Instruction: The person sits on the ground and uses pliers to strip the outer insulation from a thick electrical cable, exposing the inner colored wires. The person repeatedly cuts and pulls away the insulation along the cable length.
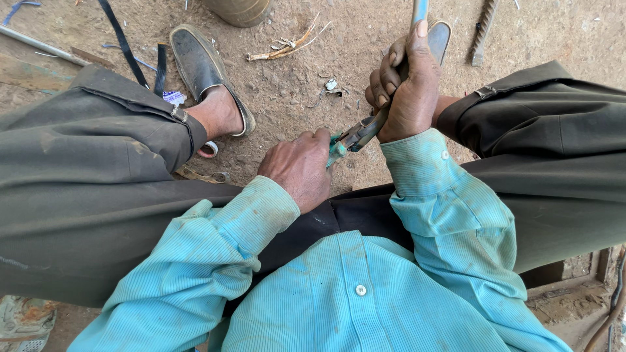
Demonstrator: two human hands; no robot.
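I look down between my knees at bare dirt ground [293, 91]. My right hand [407, 85] is closed around the blue handles of a metal hand tool, pliers or snips [362, 132], whose handle rises past my thumb toward the top edge. The tool's jaws point down and left. My left hand [300, 166] is closed on a small teal piece [336, 151] held right at those jaws; most of the piece is hidden by my fingers. Both arms wear a light blue striped shirt.
My left foot in a dark shoe [202, 65] rests on the dirt at upper left. Dark straps [124, 42], a dry twig [287, 45], a ribbed metal rod [482, 29] and the base of a round container [241, 10] lie around.
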